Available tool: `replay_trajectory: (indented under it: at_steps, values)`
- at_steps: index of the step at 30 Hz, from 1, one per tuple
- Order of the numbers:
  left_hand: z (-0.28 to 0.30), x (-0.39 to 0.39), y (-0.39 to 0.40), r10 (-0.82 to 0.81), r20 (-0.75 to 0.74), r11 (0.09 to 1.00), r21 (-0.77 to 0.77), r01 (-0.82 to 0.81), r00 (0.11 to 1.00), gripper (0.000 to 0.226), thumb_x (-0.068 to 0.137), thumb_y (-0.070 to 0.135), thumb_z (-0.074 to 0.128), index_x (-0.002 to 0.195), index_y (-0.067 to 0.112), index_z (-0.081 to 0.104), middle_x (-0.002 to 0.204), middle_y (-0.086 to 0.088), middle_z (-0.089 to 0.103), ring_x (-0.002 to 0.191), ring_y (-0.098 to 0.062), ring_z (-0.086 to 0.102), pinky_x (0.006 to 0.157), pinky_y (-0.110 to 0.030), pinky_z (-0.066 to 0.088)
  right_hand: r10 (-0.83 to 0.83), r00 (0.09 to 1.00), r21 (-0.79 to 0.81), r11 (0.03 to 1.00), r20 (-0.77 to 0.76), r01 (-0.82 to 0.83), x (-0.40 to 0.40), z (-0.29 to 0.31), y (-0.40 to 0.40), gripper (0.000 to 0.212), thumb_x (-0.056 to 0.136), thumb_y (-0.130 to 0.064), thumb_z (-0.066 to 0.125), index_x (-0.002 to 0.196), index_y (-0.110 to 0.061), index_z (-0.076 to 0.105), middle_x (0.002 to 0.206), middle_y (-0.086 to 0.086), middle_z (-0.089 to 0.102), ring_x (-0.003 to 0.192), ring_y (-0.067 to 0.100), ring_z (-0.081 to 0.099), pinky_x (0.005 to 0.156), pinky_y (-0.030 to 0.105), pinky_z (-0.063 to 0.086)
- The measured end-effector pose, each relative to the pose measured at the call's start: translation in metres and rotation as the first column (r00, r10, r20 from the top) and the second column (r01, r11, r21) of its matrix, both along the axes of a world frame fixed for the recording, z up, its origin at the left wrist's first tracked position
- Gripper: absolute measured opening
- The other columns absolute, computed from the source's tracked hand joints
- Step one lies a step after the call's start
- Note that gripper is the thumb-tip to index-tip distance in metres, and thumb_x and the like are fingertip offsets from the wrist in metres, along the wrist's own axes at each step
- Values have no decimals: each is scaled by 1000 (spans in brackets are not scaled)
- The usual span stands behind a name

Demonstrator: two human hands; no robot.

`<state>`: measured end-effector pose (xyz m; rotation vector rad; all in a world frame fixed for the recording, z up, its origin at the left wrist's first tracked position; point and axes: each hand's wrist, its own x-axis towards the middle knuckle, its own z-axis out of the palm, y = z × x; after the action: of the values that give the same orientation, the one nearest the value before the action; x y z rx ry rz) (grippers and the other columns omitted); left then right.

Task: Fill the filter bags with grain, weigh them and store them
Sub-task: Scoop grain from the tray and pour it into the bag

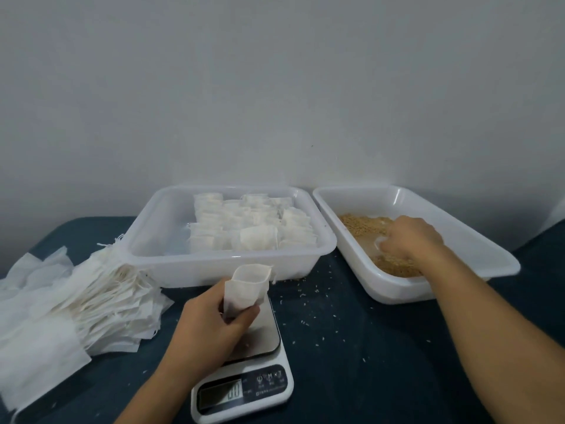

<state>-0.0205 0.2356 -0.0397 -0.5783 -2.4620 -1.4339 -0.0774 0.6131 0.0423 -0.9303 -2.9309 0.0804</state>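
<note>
1. Head view, looking forward and down at a table covered in dark blue cloth (351, 347), with a plain pale wall behind it.

2. At about 6 o'clock, near the bottom edge, sits a white kitchen scale (244, 390) with a steel platform; its small display is lit, but the digits are too blurred to read with certainty.

3. The left hand (211, 319) is just above the scale platform, fingers and thumb curled round the lower part of an open filter bag (249, 286). The bag is held upright, its mouth spread open and facing up.

4. At 12 o'clock from the scale stands a clear plastic tub (232, 258). Filled white bags (253, 223) are packed in rows across its middle and right side.

5. At 2 o'clock lies a white tray (452, 240), set at an angle just beside the tub. It holds tan grain (363, 224) in patches along its floor.

6. The right hand (409, 237) reaches into the tray, palm down, fingers bent down into the grain. Whether it holds any grain or a scoop cannot be told.

7. At 9 o'clock, a loose pile of empty bags (91, 298) with drawstrings is fanned over the cloth, touching the tub's left corner.

8. Spilled grains (308, 293) are scattered on the cloth between the scale, tub and tray.
</note>
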Motion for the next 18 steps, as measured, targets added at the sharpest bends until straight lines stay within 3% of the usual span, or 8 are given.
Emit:
replay_trajectory:
  at_steps: [4, 8, 11, 13, 15, 18]
  values:
    - [-2, -1, -1, 0, -3, 1000, -8, 0, 1000, 39, 81, 31, 83, 97, 59, 62, 82, 30, 71, 82, 8, 67, 67, -5, 45, 83, 997, -90, 992, 6, -82, -21, -12, -4, 36, 99, -43, 60, 98, -10, 74, 92, 5, 69, 74, 18, 60, 57, 31, 41]
    - [-2, -2, -2, 10, 19, 1000, -4, -10, 1000, 37, 82, 33, 82, 97, 61, 62, 83, 29, 71, 82, 7, 66, 67, -5, 45, 81, 994, -237, 967, -73, -96, -25, -21, -3, 36, 98, -41, 65, 109, -8, 77, 115, 10, 73, 101, 26, 68, 73, 35, 51]
    - [-2, -2, -2, 23, 20, 1000, -9, -23, 1000, 36, 82, 35, 81, 97, 61, 62, 83, 28, 71, 81, 5, 66, 66, -6, 46, 31, 988, -314, 946, -152, -79, -22, -22, -1, 35, 98, -36, 66, 111, -5, 76, 117, 13, 72, 99, 31, 68, 85, 40, 54]
    - [-2, -2, -1, 29, 30, 1000, -3, -29, 999, 35, 83, 33, 81, 96, 60, 62, 81, 26, 71, 78, 4, 66, 65, -7, 46, -2, 975, -336, 939, -223, -75, -17, -18, -1, 23, 97, -31, 66, 89, -11, 74, 90, 9, 72, 77, 27, 64, 72, 36, 50]
    - [-1, -1, 0, 39, 40, 999, -2, -39, 998, 37, 84, 31, 80, 95, 61, 61, 81, 27, 71, 78, 5, 66, 66, -7, 46, -38, 952, -348, 935, -303, -73, -10, -12, -5, 27, 94, -30, 64, 70, -18, 60, 66, 2, 57, 60, 22, 50, 57, 31, 38]
    - [-2, -2, 0, 66, 55, 998, 5, -66, 996, 35, 85, 30, 79, 90, 59, 62, 83, 29, 70, 80, 8, 65, 66, -5, 44, -23, 903, -353, 924, -429, -144, 5, -1, -19, 28, 97, -43, 60, 88, -17, 67, 80, -3, 64, 67, 16, 54, 58, 29, 37]
